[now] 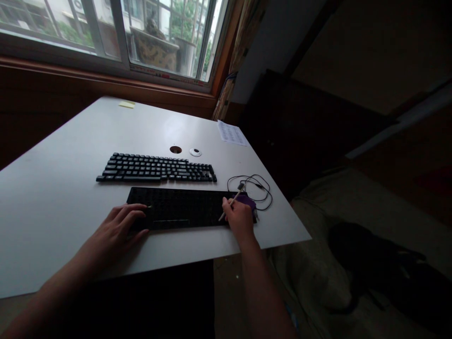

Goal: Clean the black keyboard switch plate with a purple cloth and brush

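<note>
A black keyboard base (190,207), its keycaps off, lies near the front of the white table. My left hand (122,226) grips its left end, fingers bent over the top and thumb along the near edge. A tiny pale spot shows by the fingertips, too small to name. Above the right end of the base, my right hand (238,219) is closed around the thin pale handle of a small brush (232,202), dark head pointing up and away. Partly under that hand is a purple cloth-like thing (247,201). Loose black keycaps (151,167) lie in keyboard order just beyond the base.
A thin black cable (271,193) is coiled at the right. Behind the keycaps are a round hole (175,149) in the table and a white ring cover (195,152). A printed sheet (232,133) and yellow sticky notes (127,104) lie toward the window.
</note>
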A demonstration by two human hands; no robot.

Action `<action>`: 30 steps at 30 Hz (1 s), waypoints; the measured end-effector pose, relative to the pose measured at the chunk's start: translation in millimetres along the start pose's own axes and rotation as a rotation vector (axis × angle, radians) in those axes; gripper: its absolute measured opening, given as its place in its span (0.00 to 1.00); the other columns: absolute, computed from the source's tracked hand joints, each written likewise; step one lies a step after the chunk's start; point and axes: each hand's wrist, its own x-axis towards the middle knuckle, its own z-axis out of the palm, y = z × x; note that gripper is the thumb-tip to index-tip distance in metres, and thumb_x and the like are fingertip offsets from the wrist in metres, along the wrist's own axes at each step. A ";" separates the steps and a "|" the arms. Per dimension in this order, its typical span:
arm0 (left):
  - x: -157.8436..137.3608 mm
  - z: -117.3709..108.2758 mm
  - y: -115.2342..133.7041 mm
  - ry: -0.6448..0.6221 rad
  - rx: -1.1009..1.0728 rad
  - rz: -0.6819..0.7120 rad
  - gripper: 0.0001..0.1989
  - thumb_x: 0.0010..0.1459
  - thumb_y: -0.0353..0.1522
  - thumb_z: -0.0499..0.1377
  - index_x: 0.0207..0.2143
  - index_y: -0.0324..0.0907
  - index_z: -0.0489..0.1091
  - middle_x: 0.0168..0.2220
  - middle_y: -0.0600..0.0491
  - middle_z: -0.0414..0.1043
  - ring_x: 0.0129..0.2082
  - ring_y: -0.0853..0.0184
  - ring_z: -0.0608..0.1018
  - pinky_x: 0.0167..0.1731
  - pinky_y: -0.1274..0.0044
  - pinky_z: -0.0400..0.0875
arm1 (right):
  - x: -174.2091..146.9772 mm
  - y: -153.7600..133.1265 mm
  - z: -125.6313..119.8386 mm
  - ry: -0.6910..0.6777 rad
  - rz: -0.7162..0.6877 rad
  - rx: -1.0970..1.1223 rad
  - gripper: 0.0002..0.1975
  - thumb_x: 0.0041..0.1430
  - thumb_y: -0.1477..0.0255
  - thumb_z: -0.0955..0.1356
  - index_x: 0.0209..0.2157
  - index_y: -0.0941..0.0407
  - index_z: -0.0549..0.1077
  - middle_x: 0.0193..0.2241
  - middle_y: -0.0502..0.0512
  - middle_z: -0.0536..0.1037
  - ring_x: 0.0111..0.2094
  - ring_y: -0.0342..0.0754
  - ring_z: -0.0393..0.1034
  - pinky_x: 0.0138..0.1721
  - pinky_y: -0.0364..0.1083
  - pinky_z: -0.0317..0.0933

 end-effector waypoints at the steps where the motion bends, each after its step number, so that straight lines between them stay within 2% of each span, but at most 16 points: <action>1: -0.5 0.1 -0.1 -0.002 0.002 -0.004 0.18 0.68 0.47 0.56 0.51 0.45 0.66 0.59 0.43 0.67 0.56 0.48 0.69 0.53 0.54 0.72 | -0.9 -0.9 -0.9 -0.008 -0.024 -0.018 0.25 0.70 0.60 0.63 0.18 0.53 0.68 0.12 0.48 0.70 0.16 0.43 0.67 0.25 0.42 0.53; 5: -1.6 0.5 -0.4 0.012 0.007 -0.006 0.18 0.67 0.46 0.57 0.51 0.45 0.65 0.60 0.43 0.67 0.57 0.49 0.69 0.55 0.56 0.71 | -7.8 -1.5 -7.8 0.016 -0.070 -0.058 0.25 0.70 0.61 0.63 0.18 0.53 0.67 0.13 0.47 0.71 0.17 0.43 0.67 0.25 0.42 0.53; 8: -1.7 0.8 -0.6 0.017 0.008 0.002 0.17 0.68 0.45 0.57 0.51 0.45 0.65 0.60 0.44 0.67 0.57 0.49 0.69 0.55 0.56 0.71 | -13.2 0.2 -14.6 0.087 -0.057 -0.038 0.26 0.72 0.59 0.62 0.19 0.54 0.67 0.14 0.47 0.72 0.18 0.42 0.68 0.27 0.41 0.55; 12: -1.6 0.6 0.3 0.003 0.013 0.002 0.17 0.68 0.45 0.57 0.51 0.45 0.65 0.60 0.43 0.67 0.58 0.49 0.69 0.55 0.56 0.72 | -13.6 4.3 -17.7 0.183 -0.052 -0.137 0.27 0.73 0.58 0.60 0.21 0.54 0.68 0.16 0.49 0.73 0.20 0.43 0.69 0.29 0.42 0.55; 15: -1.2 0.4 1.0 0.013 0.013 0.006 0.18 0.68 0.46 0.57 0.51 0.45 0.65 0.60 0.43 0.67 0.57 0.49 0.69 0.54 0.55 0.72 | -10.0 7.0 -12.4 0.159 -0.048 -0.173 0.27 0.73 0.58 0.60 0.20 0.53 0.66 0.16 0.50 0.74 0.20 0.44 0.69 0.29 0.43 0.55; 22: -0.9 0.6 0.4 0.015 0.018 0.011 0.17 0.68 0.45 0.57 0.51 0.44 0.65 0.60 0.43 0.67 0.57 0.48 0.69 0.54 0.55 0.72 | -6.1 3.4 1.3 0.092 0.006 -0.035 0.27 0.73 0.57 0.60 0.19 0.53 0.65 0.14 0.48 0.72 0.19 0.44 0.69 0.29 0.42 0.57; 30: 1.3 -3.7 7.4 0.012 0.036 -0.001 0.17 0.67 0.45 0.57 0.51 0.44 0.65 0.59 0.43 0.68 0.57 0.48 0.69 0.54 0.55 0.72 | -11.7 0.0 -3.9 -0.018 -0.203 -0.134 0.27 0.74 0.59 0.59 0.20 0.52 0.65 0.15 0.49 0.72 0.18 0.43 0.67 0.27 0.42 0.54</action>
